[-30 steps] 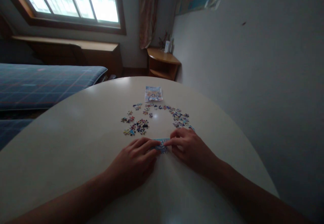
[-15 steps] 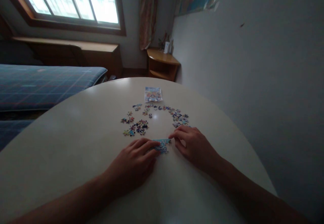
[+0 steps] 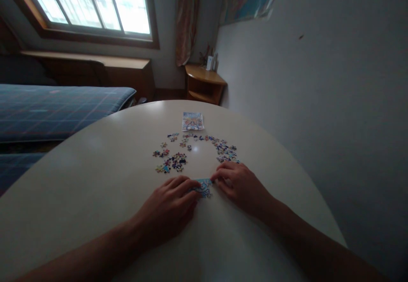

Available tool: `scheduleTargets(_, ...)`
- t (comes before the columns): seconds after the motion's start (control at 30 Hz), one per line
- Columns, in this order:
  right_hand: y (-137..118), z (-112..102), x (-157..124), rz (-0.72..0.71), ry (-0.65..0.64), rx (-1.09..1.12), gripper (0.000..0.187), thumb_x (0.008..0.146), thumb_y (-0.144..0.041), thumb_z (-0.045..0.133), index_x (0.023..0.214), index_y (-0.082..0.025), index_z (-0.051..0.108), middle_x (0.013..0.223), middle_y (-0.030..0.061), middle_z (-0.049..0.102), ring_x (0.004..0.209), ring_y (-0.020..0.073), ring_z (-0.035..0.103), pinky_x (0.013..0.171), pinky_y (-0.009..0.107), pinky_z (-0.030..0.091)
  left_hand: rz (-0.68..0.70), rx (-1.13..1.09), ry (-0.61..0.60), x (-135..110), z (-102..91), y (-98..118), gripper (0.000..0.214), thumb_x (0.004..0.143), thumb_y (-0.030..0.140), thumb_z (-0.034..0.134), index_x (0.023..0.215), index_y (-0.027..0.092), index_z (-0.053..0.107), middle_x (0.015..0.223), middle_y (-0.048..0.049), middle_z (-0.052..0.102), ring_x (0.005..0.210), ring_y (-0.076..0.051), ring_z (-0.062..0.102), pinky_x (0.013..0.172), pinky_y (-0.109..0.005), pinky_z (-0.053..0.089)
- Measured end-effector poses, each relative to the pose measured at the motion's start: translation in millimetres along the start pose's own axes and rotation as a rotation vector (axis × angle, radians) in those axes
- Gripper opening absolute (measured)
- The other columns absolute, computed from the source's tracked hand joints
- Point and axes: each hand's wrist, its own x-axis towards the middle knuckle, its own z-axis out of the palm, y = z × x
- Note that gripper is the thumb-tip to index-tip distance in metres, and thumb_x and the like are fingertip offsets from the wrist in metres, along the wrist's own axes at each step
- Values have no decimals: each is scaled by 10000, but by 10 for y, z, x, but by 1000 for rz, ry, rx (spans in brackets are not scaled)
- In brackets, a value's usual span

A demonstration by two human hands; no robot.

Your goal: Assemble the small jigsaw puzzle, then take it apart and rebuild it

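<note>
A joined section of jigsaw puzzle (image 3: 205, 188), light blue with dark lines, lies flat near the table's middle. My left hand (image 3: 172, 201) holds it from the left, thumb and fingers curled over that end and hiding part of it. At the section's upper right corner, my right hand (image 3: 244, 187) has thumb and index finger pinched on a small puzzle piece, mostly covered by the fingertips. Loose puzzle pieces (image 3: 178, 161) are heaped beyond my left hand. More loose pieces (image 3: 225, 149) lie just past my right hand.
Scattered pieces form an arc between the two heaps. Behind them lies a printed picture sheet (image 3: 193, 121). The round white table (image 3: 95, 180) has a wall (image 3: 318, 103) on its right and a plaid mattress (image 3: 63, 108) at its left. A corner shelf (image 3: 205, 76) stands behind.
My right fingertips have shifted slightly left, closer against the puzzle section's corner. The left hand stays on the section. The whole view has tipped up a little.
</note>
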Motion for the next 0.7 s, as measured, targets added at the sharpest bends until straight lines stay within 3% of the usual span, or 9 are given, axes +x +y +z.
scheduleTargets(0.13,24,19,14,1,60,14,212,876,-147,554,980,-223,722,1012,59,687,963,199,629,887,386,479,-66,15,28,-8,-30,0,231,889,109,511,1075,201,614,1195,-67,640,1065,-221,589,897,-417,556)
scheduleTargets(0.23,70,48,18,18,134,-32,281,895,-218,557,1148,-216,680,1185,100,652,1108,240,581,957,444,470,-165,88,81,-17,-24,-55,256,914,178,513,1151,206,605,1300,-82,598,1162,-251,560,962,-472,519)
scheduleTargets(0.33,125,79,19,32,121,-87,362,918,-296,553,1259,-196,625,1320,125,597,1214,273,528,1005,491,445,-266,173,70,-24,3,-129,329,929,259,517,1244,189,576,1378,-99,557,1249,-285,516,1034,-521,455)
scheduleTargets(0.7,175,66,61,34,94,-44,326,934,-342,560,1196,-174,655,1275,106,646,1190,251,563,1029,478,435,-465,297,66,-43,-15,-281,379,947,373,474,1251,168,572,1324,-108,597,1252,-307,496,1057,-527,402)
